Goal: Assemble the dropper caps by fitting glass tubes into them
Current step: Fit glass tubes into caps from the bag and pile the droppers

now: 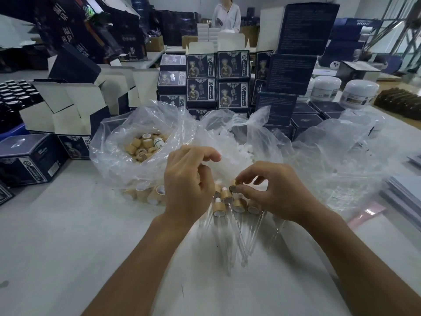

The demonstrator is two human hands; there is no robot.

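1. the desk (68, 247) carries a bag of bamboo caps (145, 144) toward its far-left side.
2. our left hand (186, 185) curls, holding nothing we can see.
3. our right hand (271, 190) pinches a dropper cap (234, 186) above the finished droppers (225, 201) mid-desk.
4. we judge a tilted glass tube (247, 242) could snap.

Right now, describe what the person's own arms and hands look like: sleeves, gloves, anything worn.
Both forearms come up from the bottom edge, bare as far as the frame shows: no sleeves in view. The left hand and the right hand wear no gloves. No rings, watch, bracelet or other markings show on the fingers or wrists. Fingernails look short and unpainted.
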